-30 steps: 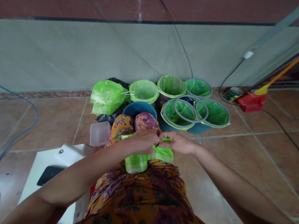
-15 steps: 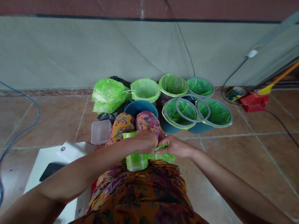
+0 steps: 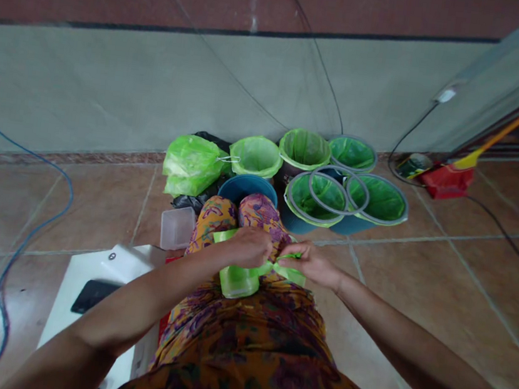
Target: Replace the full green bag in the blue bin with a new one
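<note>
A roll of green plastic bags (image 3: 238,283) lies on my lap, over the flower-patterned clothing. My left hand (image 3: 251,248) is closed on the green plastic at the roll's right side. A short way to the right, my right hand (image 3: 310,264) pinches the loose end of the same plastic between thumb and fingers. A strip of green film (image 3: 290,273) runs between the two hands and hangs below the right one. Part of the roll is hidden under my left hand and forearm.
Beyond my knees stand several bins lined with green bags (image 3: 305,149), with a loose grey ring (image 3: 329,189) across two. A blue bin (image 3: 241,186), stuffed green bag (image 3: 192,164) and clear tub (image 3: 177,228) are nearer. Left: white table with phone (image 3: 94,296). Right: red dustpan (image 3: 448,182).
My hands have moved slightly apart; the right one has shifted right and a little down, with the green plastic drawn out between them. The view has shifted slightly.
</note>
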Demonstrator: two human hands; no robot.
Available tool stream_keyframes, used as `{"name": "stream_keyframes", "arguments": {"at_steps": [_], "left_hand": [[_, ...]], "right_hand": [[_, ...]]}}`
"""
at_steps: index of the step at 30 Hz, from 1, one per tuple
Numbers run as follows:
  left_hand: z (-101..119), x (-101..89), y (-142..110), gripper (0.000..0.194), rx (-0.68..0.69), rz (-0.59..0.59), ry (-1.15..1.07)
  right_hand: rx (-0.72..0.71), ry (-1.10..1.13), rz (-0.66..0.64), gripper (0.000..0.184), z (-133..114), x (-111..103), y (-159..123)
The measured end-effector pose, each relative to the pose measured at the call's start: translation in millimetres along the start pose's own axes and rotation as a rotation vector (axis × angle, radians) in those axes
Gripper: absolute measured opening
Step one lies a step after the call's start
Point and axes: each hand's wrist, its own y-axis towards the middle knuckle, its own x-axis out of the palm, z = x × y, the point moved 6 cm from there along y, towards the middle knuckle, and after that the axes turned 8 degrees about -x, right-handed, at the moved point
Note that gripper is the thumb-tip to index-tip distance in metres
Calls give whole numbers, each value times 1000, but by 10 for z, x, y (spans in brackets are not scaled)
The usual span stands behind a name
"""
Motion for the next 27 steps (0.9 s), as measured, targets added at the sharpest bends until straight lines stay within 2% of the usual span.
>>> {"name": "stream_keyframes", "arguments": {"at_steps": [4, 7, 9, 11, 13, 14, 16, 17, 19, 21, 22, 24, 27], "left_hand": [[-12, -25, -27, 12, 36, -32, -6], [61, -66, -71, 12, 99, -75, -9], [127, -111, -143, 17, 141, -60, 1], [163, -193, -269, 30, 165, 57, -3], [87, -295, -461, 44, 95, 283, -61], [-15, -329, -584, 48, -1, 415, -115], [-311, -284, -874, 47, -282, 641, -274], [-450, -190, -1012, 46, -409, 695, -368], [-619, 103, -1183, 43, -558, 644, -570], [-609, 373, -1222, 29, -547, 514, -701], [-594, 451, -1237, 25, -563, 507, -731], [-566, 524, -1242, 22, -601, 534, -797], [-556, 554, -1196, 32, -555, 531, -1107]], "right_hand": [[25, 38, 0, 46, -16, -12, -46], [5, 16, -46, 44, -53, 26, -6], [-6, -8, -17, 45, -51, -19, 17], [-22, -38, 77, 46, -45, -138, -2], [-48, -76, 190, 44, -61, -273, -72], [-62, -96, 225, 42, -80, -314, -115], [-77, -151, 216, 38, -124, -302, -180], [-81, -189, 184, 36, -150, -251, -193], [-111, -308, 116, 32, -219, -93, -172], [-172, -456, 62, 27, -306, 115, -102], [-212, -521, 34, 25, -348, 232, -61], [-266, -608, -27, 22, -401, 466, 9], [-273, -628, -67, 22, -409, 701, 41]]}}
